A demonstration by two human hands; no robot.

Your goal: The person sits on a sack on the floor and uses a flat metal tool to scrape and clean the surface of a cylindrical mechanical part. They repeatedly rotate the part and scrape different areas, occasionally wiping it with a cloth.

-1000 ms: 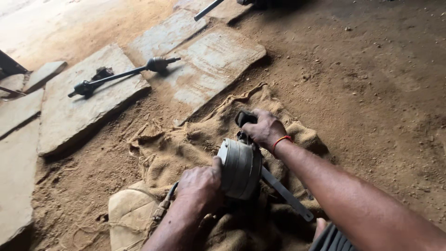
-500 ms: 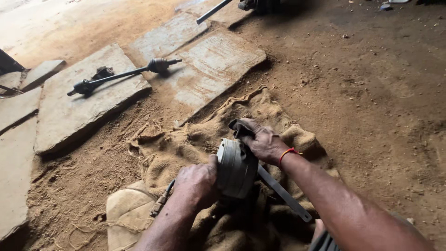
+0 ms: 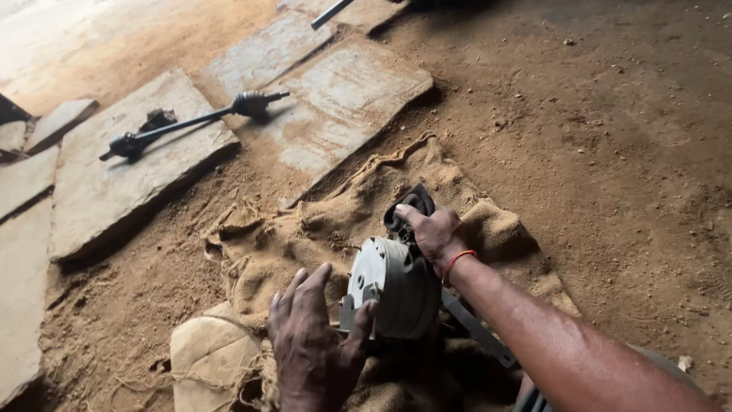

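A grey round metal housing [image 3: 393, 286] stands on its edge on a burlap sack [image 3: 305, 236] spread over the dirt. My left hand [image 3: 313, 343] rests against its near lower side, thumb on a small bracket at the rim. My right hand [image 3: 435, 233], a red thread around its wrist, grips the black rubber part [image 3: 408, 206] at the far top of the housing. A flat metal bar [image 3: 476, 328] sticks out from under the housing to the right.
A black axle shaft [image 3: 191, 122] with rubber boots lies on stone slabs [image 3: 122, 175] at the upper left. More slabs [image 3: 335, 99] run toward the top. A pale stuffed sack [image 3: 206, 358] lies at the bottom left. Loose brown dirt [image 3: 610, 152] covers the right side.
My left hand has slid down from the housing's top to its lower rim, fingers spreading. My right hand still holds the black part, and the housing now shows more of its flat face.
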